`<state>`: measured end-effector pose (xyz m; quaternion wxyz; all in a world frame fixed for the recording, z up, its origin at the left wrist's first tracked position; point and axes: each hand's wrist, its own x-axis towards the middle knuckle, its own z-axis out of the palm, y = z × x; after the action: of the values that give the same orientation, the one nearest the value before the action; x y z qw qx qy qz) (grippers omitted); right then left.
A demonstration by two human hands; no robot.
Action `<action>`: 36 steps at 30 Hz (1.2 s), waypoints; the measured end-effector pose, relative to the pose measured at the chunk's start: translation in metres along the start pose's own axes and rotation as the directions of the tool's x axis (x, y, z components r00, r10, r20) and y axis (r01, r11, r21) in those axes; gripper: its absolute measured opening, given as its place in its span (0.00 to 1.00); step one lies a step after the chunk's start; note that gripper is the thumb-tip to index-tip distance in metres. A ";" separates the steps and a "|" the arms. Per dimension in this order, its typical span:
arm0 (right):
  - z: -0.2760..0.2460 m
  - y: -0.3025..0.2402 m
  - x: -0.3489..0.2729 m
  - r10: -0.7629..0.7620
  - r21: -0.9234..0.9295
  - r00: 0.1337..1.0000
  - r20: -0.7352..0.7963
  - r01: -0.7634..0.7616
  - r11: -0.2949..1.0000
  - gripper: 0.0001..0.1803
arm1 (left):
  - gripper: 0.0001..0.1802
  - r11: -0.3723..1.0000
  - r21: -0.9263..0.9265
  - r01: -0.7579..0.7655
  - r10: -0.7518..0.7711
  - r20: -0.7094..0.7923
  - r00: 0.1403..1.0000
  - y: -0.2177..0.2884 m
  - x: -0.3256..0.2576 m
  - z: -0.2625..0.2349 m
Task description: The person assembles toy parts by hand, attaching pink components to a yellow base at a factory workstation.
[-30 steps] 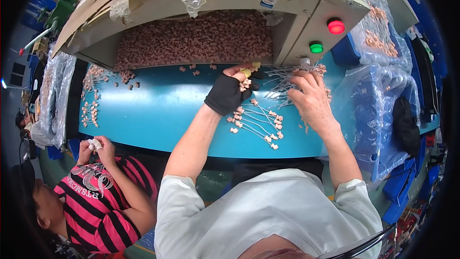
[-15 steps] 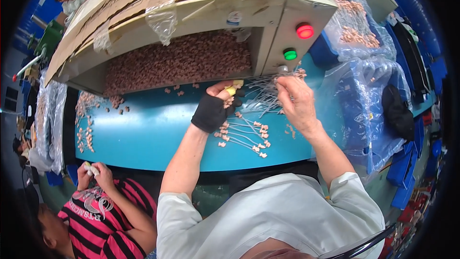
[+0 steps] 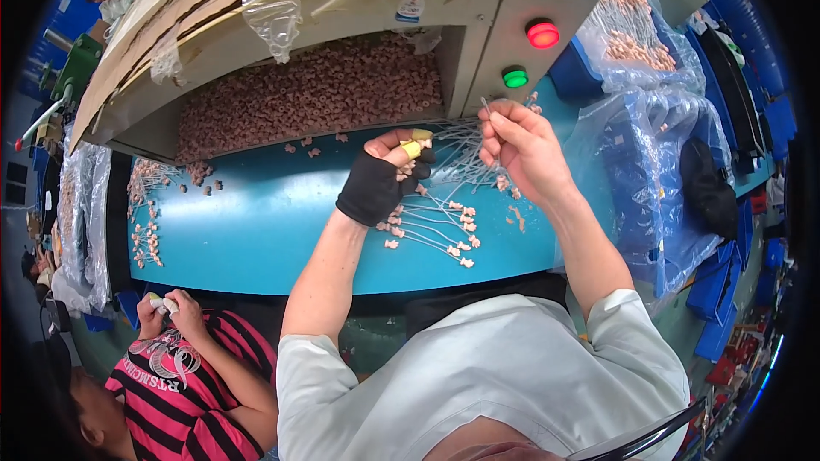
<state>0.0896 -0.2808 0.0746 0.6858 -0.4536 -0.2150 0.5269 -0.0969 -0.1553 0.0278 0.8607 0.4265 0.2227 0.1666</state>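
My left hand point(image 3: 380, 177), in a black fingerless glove with yellow finger covers, is closed around small pinkish pieces point(image 3: 404, 172). Its thumb and forefinger are pinched together at the front of the machine. To the right, my right hand point(image 3: 531, 152) is bare and pinches a thin pale wire point(image 3: 486, 106) upright between thumb and fingertips. Under and between the hands lie many grey wires with pinkish ends point(image 3: 457, 149). A second spread of wires with pinkish tips point(image 3: 427, 237) lies nearer me on the blue-green tabletop point(image 3: 273, 239).
A machine housing point(image 3: 491, 43) with a red and a green button stands ahead; its opening holds a heap of pinkish pieces point(image 3: 316, 90). Plastic-lined blue bins point(image 3: 653, 179) stand right. More wired pieces point(image 3: 147, 239) lie at the left. Another person point(image 3: 192, 384) sits lower left.
My right hand has lifted from the wire pile, slightly up and left, and now holds a thin wire upright. My left hand stays nearly in place. The view has shifted slightly.
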 end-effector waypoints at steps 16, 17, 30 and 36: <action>0.010 0.026 -0.008 0.116 -0.484 0.993 0.029 -0.088 0.871 0.09 | 0.17 0.997 0.077 -0.027 0.024 0.048 0.999 -0.008 -0.001 -0.004; 0.009 0.029 -0.005 0.119 -0.446 0.992 0.033 -0.092 0.890 0.09 | 0.16 0.995 0.080 -0.051 0.047 0.054 0.997 -0.008 -0.003 -0.005; 0.013 0.032 0.001 0.185 -0.251 0.982 0.035 -0.170 0.953 0.11 | 0.17 0.989 0.144 -0.028 0.020 0.057 0.998 -0.011 0.002 -0.012; 0.011 0.027 -0.005 0.096 -0.588 0.995 0.005 -0.074 0.805 0.09 | 0.17 0.996 0.088 -0.023 0.018 0.059 0.998 -0.008 0.003 -0.005</action>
<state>0.0654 -0.2802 0.0578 0.4841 -0.6432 -0.3586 0.4725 -0.0968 -0.1553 0.0177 0.8452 0.4713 0.2006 0.1528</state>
